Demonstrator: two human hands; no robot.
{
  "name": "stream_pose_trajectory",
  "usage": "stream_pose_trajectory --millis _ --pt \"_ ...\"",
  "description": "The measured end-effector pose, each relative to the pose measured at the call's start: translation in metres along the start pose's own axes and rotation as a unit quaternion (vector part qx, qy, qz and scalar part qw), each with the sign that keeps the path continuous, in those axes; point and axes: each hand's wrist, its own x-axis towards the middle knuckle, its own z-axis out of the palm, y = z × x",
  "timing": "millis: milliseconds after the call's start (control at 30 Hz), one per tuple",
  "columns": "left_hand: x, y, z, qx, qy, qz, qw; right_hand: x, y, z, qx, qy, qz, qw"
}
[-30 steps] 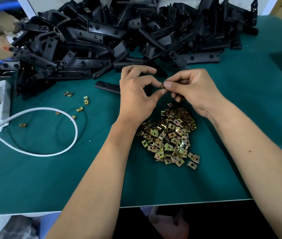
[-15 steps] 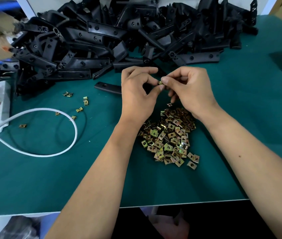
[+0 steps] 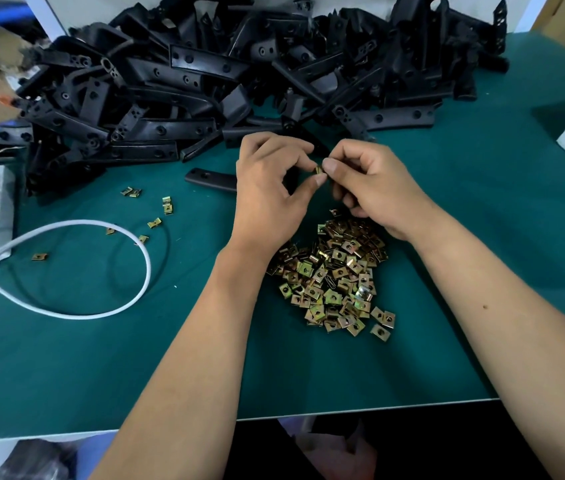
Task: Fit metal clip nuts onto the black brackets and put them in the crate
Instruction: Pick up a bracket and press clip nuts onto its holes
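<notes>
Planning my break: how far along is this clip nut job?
Done: no finished bracket or crate shows. In hand: left hand and right hand pinch one brass-coloured metal clip nut. Left: the heap of black plastic brackets and pile of clip nuts.

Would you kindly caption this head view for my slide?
Both hands pinch one clip nut above the nut pile, beside heaped black brackets.
</notes>
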Motion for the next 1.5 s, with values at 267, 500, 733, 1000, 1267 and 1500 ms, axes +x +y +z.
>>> stream_pose_trajectory --millis 267,500,733,1000,1267,1500 --pt "0.002 0.000 0.000 0.023 -0.033 0.031 0.999 0.002 -0.002 0.000 0.069 -0.012 0.040 0.997" --pt "0.000 0.005 0.003 0.049 -0.048 0.034 0.997 0.002 -0.002 -0.002 0.040 0.003 0.044 0.998" --pt "0.000 0.005 0.006 0.050 -0.041 0.024 0.998 0.001 -0.005 -0.003 0.037 0.011 0.041 0.998" --pt "0.000 0.009 0.010 0.067 -0.012 0.033 0.997 0.003 -0.008 0.007 0.125 0.049 0.075 0.988" --pt "0.001 0.015 0.014 0.075 -0.002 0.036 0.997 0.006 -0.002 0.020 0.054 0.149 0.030 0.987" --pt "0.003 0.017 0.017 0.046 0.007 0.021 0.999 0.005 -0.002 0.028 0.038 0.195 0.004 0.980"
